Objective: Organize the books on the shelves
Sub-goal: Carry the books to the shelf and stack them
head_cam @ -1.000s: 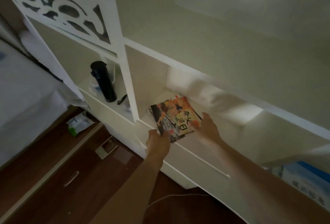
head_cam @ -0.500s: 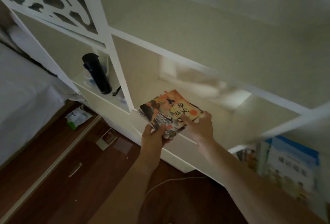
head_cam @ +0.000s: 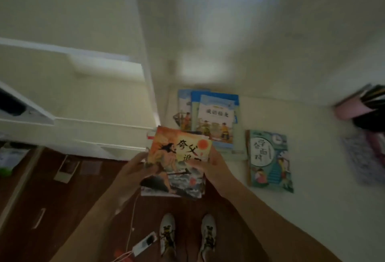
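Orange book (head_cam: 177, 161) at frame centre, held off the shelf above the dark floor (head_cam: 62, 209) — a thin stack, more covers showing under its lower edge. Left hand (head_cam: 133, 170) gripping its left side, thumb on the cover; right hand (head_cam: 214, 165) gripping the right side, fingers curled over the top. Blue books (head_cam: 216, 115) and a green book (head_cam: 268, 159) lying flat to the right on a white surface (head_cam: 312, 178). White shelves (head_cam: 93, 124) at left — blurred.

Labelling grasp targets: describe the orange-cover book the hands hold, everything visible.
The orange-cover book is a thin, glossy-looking paperback with black characters, a red sun and a striding figure. It tops a small stack of similar books held face up, tilted, above the wooden floor. The left hand grips its left edge; the right hand grips the right.
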Tool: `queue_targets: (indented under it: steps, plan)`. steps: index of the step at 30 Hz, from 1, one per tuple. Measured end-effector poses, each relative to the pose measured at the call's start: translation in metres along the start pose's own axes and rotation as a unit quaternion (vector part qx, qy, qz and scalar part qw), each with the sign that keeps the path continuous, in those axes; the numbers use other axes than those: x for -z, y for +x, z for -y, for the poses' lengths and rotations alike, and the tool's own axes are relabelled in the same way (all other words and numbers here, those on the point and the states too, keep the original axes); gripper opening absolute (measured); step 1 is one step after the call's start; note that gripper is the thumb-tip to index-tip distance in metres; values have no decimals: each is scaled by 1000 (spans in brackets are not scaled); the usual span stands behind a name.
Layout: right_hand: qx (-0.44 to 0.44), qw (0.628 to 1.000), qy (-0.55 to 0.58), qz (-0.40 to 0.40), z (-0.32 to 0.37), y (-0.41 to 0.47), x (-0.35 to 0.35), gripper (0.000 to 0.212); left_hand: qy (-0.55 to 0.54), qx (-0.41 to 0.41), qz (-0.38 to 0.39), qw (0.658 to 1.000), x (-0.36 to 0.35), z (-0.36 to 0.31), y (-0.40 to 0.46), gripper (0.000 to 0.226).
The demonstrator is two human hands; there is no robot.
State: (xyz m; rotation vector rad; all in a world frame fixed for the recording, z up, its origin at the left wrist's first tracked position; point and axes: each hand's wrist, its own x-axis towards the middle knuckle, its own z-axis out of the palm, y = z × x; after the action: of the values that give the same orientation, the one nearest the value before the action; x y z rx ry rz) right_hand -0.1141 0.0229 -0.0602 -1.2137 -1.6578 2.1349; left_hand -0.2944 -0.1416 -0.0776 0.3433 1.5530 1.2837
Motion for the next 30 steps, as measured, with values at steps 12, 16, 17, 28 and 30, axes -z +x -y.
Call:
queue_targets:
  steps: [12, 16, 17, 28, 30]
  plan:
    - [147, 976, 44, -156, -18, 45, 163, 22, 178, -137, -26, 974, -186, 1, 124, 44]
    - [118, 979, 66, -151, -49, 64, 168, 25, 151, -129, -29, 980, -197, 20, 135, 39]
    - [116, 981, 62, -145, -51, 65, 168, 21, 159, -141, -32, 977, -199, 18, 136, 36]
    - [-42, 987, -82, -134, -27, 106, 143, 29, 456, -107, -96, 878, -158, -7, 162, 22]
    - [-33, 989, -58, -133, -20, 99, 139, 30, 429, -133, -123, 885, -166, -20, 147, 24]
